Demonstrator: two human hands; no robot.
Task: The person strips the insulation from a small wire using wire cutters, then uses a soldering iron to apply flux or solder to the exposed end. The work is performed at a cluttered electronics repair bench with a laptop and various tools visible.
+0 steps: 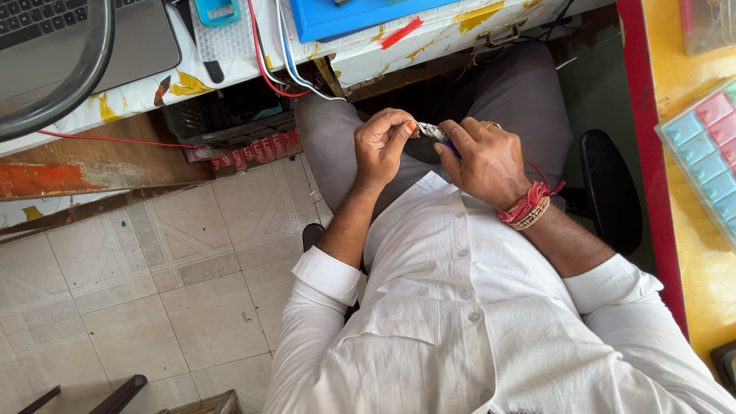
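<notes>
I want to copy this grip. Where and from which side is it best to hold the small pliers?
Probably by the blue handles, from the right, as the right hand does: the metal tip points left toward the left hand, leaving it free to work.

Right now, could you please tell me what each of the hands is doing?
Left hand: closed, pinching something small and orange at the pliers' tip.
Right hand: closed on the pliers.

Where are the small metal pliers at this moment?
In the head view, the pliers sit just above centre, gripped in the right hand, their tips meeting the left hand fingertips, over the lap in grey trousers.
</notes>
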